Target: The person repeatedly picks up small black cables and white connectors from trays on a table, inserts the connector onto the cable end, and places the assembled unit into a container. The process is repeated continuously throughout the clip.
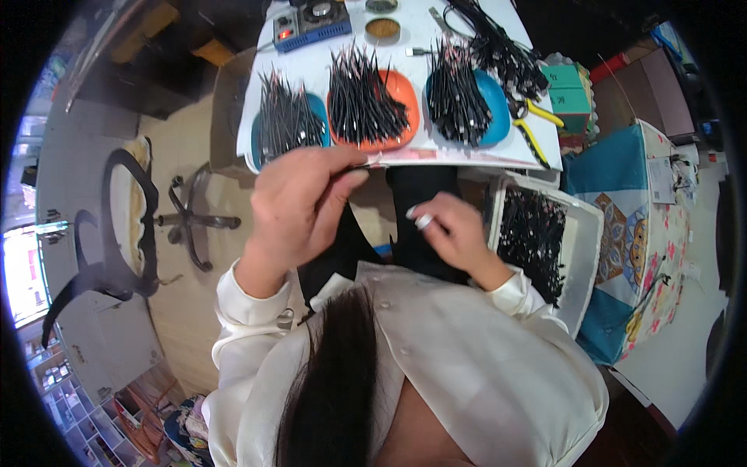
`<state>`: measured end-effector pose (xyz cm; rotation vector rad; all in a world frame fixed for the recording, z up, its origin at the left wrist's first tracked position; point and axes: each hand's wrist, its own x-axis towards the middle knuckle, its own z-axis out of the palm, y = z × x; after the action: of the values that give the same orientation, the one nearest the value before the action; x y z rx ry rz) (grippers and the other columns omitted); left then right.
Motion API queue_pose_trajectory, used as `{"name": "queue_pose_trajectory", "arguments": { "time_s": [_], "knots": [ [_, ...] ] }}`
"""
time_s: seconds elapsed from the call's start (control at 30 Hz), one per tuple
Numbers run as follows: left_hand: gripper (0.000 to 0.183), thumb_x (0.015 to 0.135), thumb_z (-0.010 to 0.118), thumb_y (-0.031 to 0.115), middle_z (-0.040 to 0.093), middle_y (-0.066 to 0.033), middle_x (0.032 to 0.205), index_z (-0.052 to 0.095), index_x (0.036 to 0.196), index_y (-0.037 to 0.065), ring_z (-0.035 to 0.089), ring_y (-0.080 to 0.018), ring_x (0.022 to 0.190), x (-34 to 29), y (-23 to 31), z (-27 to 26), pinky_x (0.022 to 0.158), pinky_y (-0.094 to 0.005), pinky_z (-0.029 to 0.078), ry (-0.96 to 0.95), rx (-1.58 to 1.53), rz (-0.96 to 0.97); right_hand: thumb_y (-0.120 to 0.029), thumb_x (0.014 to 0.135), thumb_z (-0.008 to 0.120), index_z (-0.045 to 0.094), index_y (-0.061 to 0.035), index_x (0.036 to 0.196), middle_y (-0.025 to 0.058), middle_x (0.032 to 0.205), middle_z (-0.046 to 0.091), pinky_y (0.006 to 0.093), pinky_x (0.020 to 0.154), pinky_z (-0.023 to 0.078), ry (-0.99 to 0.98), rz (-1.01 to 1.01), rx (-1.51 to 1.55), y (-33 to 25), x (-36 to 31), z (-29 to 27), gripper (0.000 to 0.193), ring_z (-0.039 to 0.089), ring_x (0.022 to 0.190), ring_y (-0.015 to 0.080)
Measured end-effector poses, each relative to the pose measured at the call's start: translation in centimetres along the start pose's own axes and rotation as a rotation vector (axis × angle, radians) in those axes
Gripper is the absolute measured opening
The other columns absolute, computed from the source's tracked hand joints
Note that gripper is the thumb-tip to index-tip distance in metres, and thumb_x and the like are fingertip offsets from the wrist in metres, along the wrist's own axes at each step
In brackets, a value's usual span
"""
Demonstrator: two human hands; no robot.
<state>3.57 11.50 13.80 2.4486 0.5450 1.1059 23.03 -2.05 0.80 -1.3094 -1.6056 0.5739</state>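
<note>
My left hand (pixel 292 204) is at the table's front edge, thumb and forefinger pinched together. What lies between the fingertips, perhaps a thin dark piece, is too small to make out. To its right, above my lap, my right hand (pixel 454 232) is curled closed, with white coverings or nails at two fingertips; whether it holds anything is hidden. Just beyond the left hand, bundles of short black cables stand in a blue tray (pixel 257 140), an orange tray (pixel 407 97) and another blue tray (pixel 498 105).
On the white table are a blue-grey heating device (pixel 313 29), a round tin (pixel 382 31), loose black cables (pixel 498 47) and yellow-handled pliers (pixel 531 140). A white bin (pixel 580 257) of black cable pieces stands at my right. A wheeled chair base (pixel 191 220) is at the left.
</note>
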Motion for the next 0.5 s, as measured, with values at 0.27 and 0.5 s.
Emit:
{"name": "queue_pose_trajectory", "arguments": {
  "time_s": [0.27, 0.5],
  "knots": [
    [0.009, 0.083, 0.064, 0.006, 0.065, -0.0163, 0.079, 0.067, 0.091, 0.004, 0.063, -0.0362, 0.075, 13.2, -12.5, 5.0, 0.068, -0.0421, 0.05, -0.304, 0.263, 0.064, -0.012, 0.076, 0.068, 0.063, -0.0078, 0.09, 0.0023, 0.073, 0.057, 0.0326, 0.06, 0.048, -0.081, -0.195, -0.212, 5.2, -1.1, 3.5, 0.016, 0.058, 0.068, 0.0199],
    [0.012, 0.081, 0.062, 0.007, 0.068, -0.016, 0.083, 0.071, 0.089, 0.005, 0.066, -0.0335, 0.082, 17.4, -21.6, 10.7, 0.074, -0.0417, 0.052, -0.569, 0.545, 0.088, -0.012, 0.077, 0.069, 0.063, -0.0067, 0.091, 0.0031, 0.07, 0.056, 0.0325, 0.056, 0.048, -0.04, -0.175, -0.158, 6.1, -1.2, 2.6, 0.016, 0.057, 0.064, 0.02]
  ]
}}
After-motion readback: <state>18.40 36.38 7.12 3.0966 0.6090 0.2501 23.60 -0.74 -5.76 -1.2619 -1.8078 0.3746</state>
